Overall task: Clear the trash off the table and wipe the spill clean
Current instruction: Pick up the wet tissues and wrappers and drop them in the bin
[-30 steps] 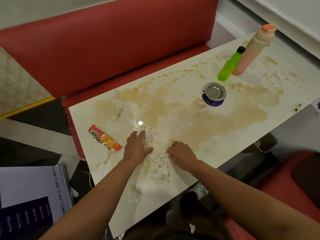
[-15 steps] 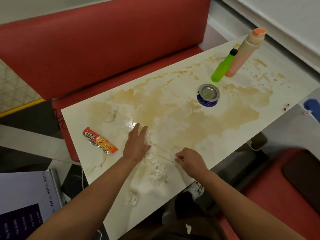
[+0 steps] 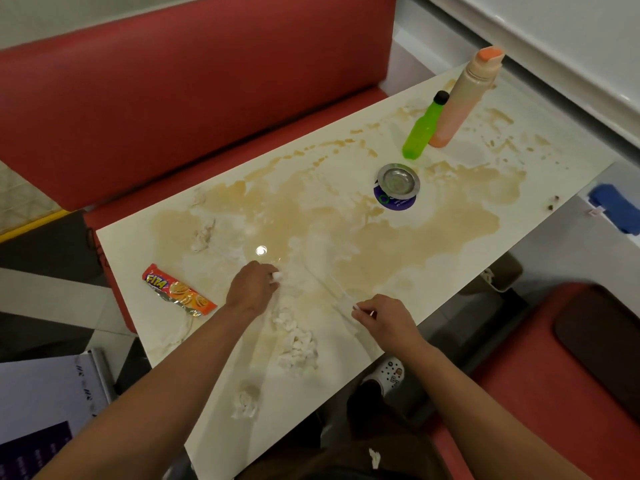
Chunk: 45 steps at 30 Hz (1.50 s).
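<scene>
A wide brown spill (image 3: 346, 233) covers the white table (image 3: 214, 441). Soggy white tissue clumps (image 3: 298, 344) lie near the front edge, with one more clump (image 3: 246, 400) nearer me and another clump (image 3: 203, 235) at the far left. A thin wet tissue sheet (image 3: 320, 284) is stretched flat between my hands. My left hand (image 3: 251, 289) pinches its far corner with curled fingers. My right hand (image 3: 379, 318) pinches the near corner. A red and orange biscuit wrapper (image 3: 178, 294) lies left of my left hand.
A green bottle (image 3: 424, 128) and a tall peach bottle (image 3: 462, 98) stand at the far right. A steel dish (image 3: 398, 181) sits on a purple coaster (image 3: 393, 202). A red bench (image 3: 173, 88) runs behind the table; a blue object (image 3: 614, 206) lies beyond the right edge.
My hands have moved apart and pulled the tissue sheet out flat. My left hand went from lying flat to pinching a corner; my right hand drew back to the right.
</scene>
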Each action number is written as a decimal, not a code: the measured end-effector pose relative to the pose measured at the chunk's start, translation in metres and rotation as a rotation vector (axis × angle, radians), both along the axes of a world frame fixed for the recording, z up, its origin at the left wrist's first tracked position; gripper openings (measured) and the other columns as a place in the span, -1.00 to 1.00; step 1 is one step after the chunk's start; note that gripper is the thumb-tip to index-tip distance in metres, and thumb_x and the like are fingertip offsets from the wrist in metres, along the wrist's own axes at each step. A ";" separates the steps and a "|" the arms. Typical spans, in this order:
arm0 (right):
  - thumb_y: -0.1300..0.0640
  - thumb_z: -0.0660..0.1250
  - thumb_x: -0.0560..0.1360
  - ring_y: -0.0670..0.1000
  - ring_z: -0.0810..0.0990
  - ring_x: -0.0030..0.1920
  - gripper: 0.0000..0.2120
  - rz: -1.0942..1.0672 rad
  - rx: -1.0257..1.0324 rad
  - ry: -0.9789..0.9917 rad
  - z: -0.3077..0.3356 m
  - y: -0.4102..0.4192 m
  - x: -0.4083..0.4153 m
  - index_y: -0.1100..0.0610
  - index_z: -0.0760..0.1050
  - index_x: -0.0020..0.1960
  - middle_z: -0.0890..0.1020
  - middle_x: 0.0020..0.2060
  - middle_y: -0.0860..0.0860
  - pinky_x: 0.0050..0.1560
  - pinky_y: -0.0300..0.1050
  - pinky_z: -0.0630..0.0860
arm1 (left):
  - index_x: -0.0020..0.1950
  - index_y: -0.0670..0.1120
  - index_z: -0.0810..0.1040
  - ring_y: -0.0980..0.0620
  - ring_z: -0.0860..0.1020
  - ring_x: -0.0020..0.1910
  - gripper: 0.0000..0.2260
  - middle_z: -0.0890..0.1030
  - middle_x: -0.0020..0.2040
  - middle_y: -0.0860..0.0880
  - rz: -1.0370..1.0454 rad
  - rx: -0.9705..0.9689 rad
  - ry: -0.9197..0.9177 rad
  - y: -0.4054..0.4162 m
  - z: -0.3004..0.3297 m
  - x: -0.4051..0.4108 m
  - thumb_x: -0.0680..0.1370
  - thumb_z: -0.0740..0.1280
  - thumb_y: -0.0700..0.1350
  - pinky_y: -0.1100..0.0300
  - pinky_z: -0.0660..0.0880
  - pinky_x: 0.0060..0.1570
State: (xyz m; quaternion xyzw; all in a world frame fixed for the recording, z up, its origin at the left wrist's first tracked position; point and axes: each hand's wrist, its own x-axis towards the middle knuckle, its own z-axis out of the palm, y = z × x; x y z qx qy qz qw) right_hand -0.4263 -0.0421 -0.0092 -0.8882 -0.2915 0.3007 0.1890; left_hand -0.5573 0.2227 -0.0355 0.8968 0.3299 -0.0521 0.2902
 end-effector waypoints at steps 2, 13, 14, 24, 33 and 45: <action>-0.09 0.31 0.64 -0.04 0.56 -0.12 -0.76 -0.033 0.043 0.029 0.003 -0.003 0.003 -0.01 0.71 0.02 0.60 -0.11 -0.04 -0.05 -0.05 0.50 | 0.18 -0.10 0.69 -0.16 0.61 0.01 -0.80 0.65 0.03 -0.15 0.040 -0.016 -0.037 0.001 0.009 0.003 0.56 0.45 -0.16 0.11 0.45 -0.07; -0.05 0.37 0.61 -0.06 0.59 -0.10 -0.81 -0.122 0.208 0.118 0.035 -0.024 0.053 0.01 0.71 0.04 0.64 -0.11 -0.03 0.00 -0.08 0.51 | 0.02 -0.03 0.71 0.16 0.61 -0.12 -0.89 0.69 -0.08 0.10 0.184 -0.229 -0.190 -0.036 0.082 0.064 0.53 0.46 -0.19 0.51 0.36 -0.25; -0.04 0.37 0.61 -0.05 0.59 -0.12 -0.81 -0.133 0.223 0.122 0.039 -0.028 0.062 0.03 0.70 0.01 0.64 -0.14 -0.02 -0.01 -0.06 0.51 | -0.01 -0.03 0.71 0.21 0.63 -0.17 -0.90 0.70 -0.10 0.09 0.192 -0.253 -0.210 -0.043 0.090 0.072 0.53 0.45 -0.20 0.49 0.39 -0.28; 0.03 0.47 0.54 -0.11 0.56 -0.21 -0.82 -0.329 0.386 0.231 0.058 -0.104 0.175 -0.04 0.61 0.14 0.63 -0.18 -0.06 -0.09 -0.35 0.51 | -0.05 0.01 0.70 0.23 0.64 -0.13 -0.89 0.72 -0.03 0.10 0.160 -0.361 -0.292 -0.125 0.112 0.199 0.48 0.52 -0.18 0.39 0.46 -0.14; 0.04 0.48 0.54 -0.15 0.60 -0.18 -0.90 -0.499 0.389 0.145 0.051 -0.215 0.273 -0.02 0.64 0.04 0.64 -0.19 -0.09 -0.08 -0.29 0.53 | -0.05 0.05 0.68 0.24 0.63 -0.16 -0.85 0.70 -0.11 0.13 -0.043 -0.458 -0.259 -0.224 0.102 0.335 0.49 0.51 -0.20 0.38 0.48 -0.14; 0.06 0.46 0.55 -0.25 0.65 -0.16 -0.90 -0.818 0.428 -0.070 0.028 -0.336 0.363 -0.01 0.72 0.05 0.71 -0.18 -0.16 -0.17 -0.43 0.47 | -0.03 -0.02 0.71 0.23 0.62 -0.05 -0.91 0.71 -0.02 0.17 -0.330 -0.529 -0.230 -0.349 0.074 0.504 0.49 0.53 -0.15 0.46 0.45 -0.09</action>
